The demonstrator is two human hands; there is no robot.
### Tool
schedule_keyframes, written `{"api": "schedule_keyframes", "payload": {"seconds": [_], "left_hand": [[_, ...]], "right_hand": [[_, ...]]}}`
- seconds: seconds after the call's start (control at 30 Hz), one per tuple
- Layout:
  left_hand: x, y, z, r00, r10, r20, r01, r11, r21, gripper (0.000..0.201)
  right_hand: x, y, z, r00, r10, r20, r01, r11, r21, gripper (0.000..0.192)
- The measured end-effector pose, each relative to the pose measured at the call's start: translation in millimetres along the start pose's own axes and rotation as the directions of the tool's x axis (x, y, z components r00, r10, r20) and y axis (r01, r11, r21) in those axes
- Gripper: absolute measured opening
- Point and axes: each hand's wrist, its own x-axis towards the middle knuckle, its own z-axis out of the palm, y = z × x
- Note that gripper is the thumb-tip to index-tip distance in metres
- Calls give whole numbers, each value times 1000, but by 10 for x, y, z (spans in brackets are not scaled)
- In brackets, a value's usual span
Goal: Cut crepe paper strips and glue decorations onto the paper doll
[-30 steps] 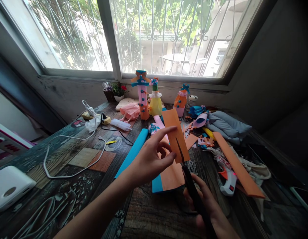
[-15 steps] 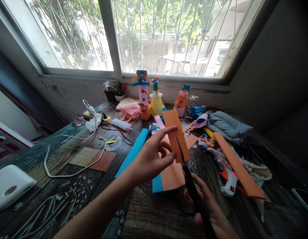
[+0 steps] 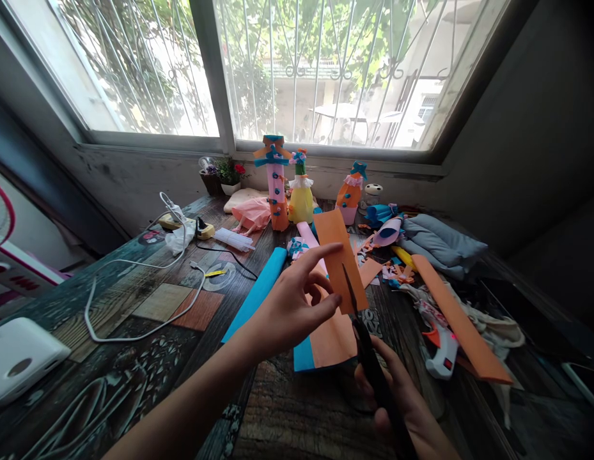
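Fingers of your left hand (image 3: 287,310) pinch the orange strip (image 3: 339,259) at its lower left edge, thumb in front, index stretched up along the paper. Grip is closed on the strip, other fingers loosely curled.

Your right hand (image 3: 402,409), lower right of centre, is wrapped around the scissors (image 3: 368,348) handles. Blades point up and slightly left, tip already into the strip's bottom edge. Blades look nearly closed; how far apart they stand I can't tell, too dark.

Key relation: strip sits centre frame, held off the table (image 3: 181,306), long axis running up and a bit left, almost in line with the blades. It lies directly above the scissors tip and just right of your left fingertips. The left hand is the nearer one, touching it; the right reaches it only through the blades.

Below the strip: an orange sheet (image 3: 331,335) on a blue sheet (image 3: 304,353), flat on the table. Blue roll (image 3: 258,291) to the left of them. Glue gun (image 3: 443,351) right of centre, long orange piece (image 3: 462,326) beside it. Paper figures (image 3: 287,185) stand upper centre under the window, scraps (image 3: 390,271) to their right. White cable (image 3: 133,300) loops across the left side.
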Motion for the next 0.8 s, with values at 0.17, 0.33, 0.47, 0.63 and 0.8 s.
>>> {"api": "schedule_keyframes", "payload": {"seconds": [0.17, 0.33, 0.47, 0.63, 0.8], "left_hand": [[2, -4, -1, 1000, -9, 2, 9, 1000, -4, 56], [-3, -9, 2, 1000, -7, 6, 7, 1000, 4, 56], [-7, -12, 0, 1000, -4, 2, 4, 1000, 2, 56], [-5, -17, -5, 1000, 5, 6, -5, 1000, -4, 56], [-4, -2, 3, 1000, 9, 10, -9, 1000, 0, 56]], "right_hand": [[1, 2, 9, 1000, 13, -7, -13, 1000, 17, 69], [6, -12, 15, 1000, 8, -3, -8, 1000, 19, 69], [1, -38, 43, 1000, -1, -16, 1, 1000, 3, 67], [-7, -41, 62, 1000, -15, -21, 15, 1000, -3, 67], [-13, -24, 39, 1000, -2, -21, 1, 1000, -8, 68]]}}
